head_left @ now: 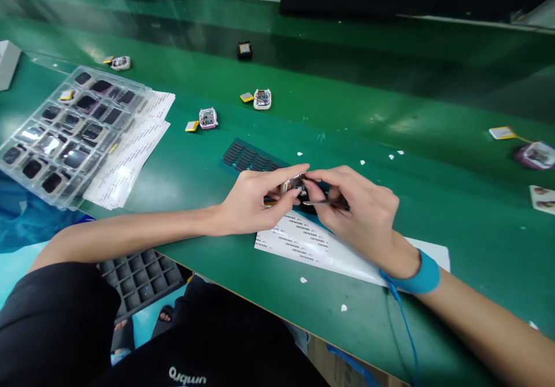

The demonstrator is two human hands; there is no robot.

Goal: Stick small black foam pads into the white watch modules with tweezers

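At the far left a clear plastic tray [26, 161] sits on the green bench [433, 202], its pockets holding small dark-screened units, and it overlaps white label sheets [130, 155] that fan out to its right. Near the bench's front edge, below the tray, a dark gridded tray [139, 277] shows under the table line. Farther back, several small opened devices lie on the green surface: one [121, 62] beyond the tray, one pink-rimmed [208, 118] with a yellow piece [192, 125] just beside it, and a white one [262, 99] a little farther right. A dark ribbed mat [247, 157] lies just behind the hands. The left hand [254, 202] pinches a small device [291, 185] between thumb and fingertips, fingers closed on it, holding it just above the bench at the centre. The right hand [359, 210] meets it from the right, its fingertips touching the same device while its fingers also clamp slim metal tweezers [321, 202] that lie across the palm side. Under both hands lies a white printed sheet [312, 245]. The right wrist wears a blue strap [418, 274] with a cord trailing toward the near edge. At the far right lie a yellow piece [502, 133] and a purple-rimmed device [536, 155].
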